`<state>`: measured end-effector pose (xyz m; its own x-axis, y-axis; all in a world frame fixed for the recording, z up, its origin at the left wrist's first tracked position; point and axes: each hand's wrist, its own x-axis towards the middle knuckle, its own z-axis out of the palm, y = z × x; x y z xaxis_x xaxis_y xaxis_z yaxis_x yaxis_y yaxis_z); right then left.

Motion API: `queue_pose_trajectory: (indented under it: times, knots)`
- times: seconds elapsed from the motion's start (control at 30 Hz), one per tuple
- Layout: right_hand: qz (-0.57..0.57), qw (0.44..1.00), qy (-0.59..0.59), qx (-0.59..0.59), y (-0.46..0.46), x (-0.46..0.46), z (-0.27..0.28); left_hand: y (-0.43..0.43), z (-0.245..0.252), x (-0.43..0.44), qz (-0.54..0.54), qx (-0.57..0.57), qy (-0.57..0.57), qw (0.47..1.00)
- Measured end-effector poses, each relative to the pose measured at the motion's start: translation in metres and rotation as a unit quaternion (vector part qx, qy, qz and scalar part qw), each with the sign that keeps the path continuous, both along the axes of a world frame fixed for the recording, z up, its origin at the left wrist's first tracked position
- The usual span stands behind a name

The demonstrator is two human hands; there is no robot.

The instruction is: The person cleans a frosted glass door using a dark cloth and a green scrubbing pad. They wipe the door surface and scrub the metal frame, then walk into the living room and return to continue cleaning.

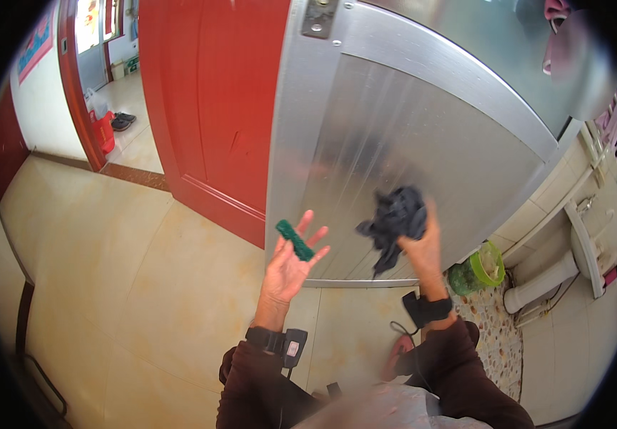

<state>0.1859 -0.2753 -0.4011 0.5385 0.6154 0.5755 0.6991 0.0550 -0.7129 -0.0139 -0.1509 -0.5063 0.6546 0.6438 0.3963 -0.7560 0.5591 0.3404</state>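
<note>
My left hand (289,268) is palm up with its fingers spread, and a green scouring pad (295,240) rests across the base of the fingers. To its right, my right hand (423,244) grips a bunched dark grey cloth (397,220), whose loose ends hang down. Both hands are in front of the lower panel of a metal-framed door (372,123); whether the cloth touches the panel I cannot tell. Each wrist wears a black strap with a small device and a cable.
A red wooden door (212,107) stands left of the metal one. Shoes (122,121) and a red bag (103,131) lie beyond a doorway at upper left. At right are a green bucket (474,271), a pedestal washbasin (581,252) and a pebble-patterned floor (493,343).
</note>
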Motion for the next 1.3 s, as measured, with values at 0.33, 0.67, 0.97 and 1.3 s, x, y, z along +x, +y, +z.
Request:
queue_pose_trajectory:
  times: [0.33, 0.67, 0.97, 1.3]
  knots:
    - [-0.121, 0.831, -0.47, 0.271, 0.097, 0.037, 0.106, 0.012, -0.019, 0.004, 0.136, -0.213, 0.109, 0.961]
    - [0.167, 0.795, -0.579, -0.071, 0.065, 0.037, -0.065, 0.022, -0.03, 0.004, 0.16, -0.26, 0.136, 0.943]
    - [-0.086, 0.799, -0.513, 0.301, 0.086, 0.04, 0.144, 0.023, -0.035, 0.008, 0.161, -0.258, 0.147, 0.941]
    - [0.089, 0.838, -0.522, 0.132, 0.131, -0.015, 0.022, 0.028, -0.036, 0.012, 0.208, -0.247, 0.165, 0.932]
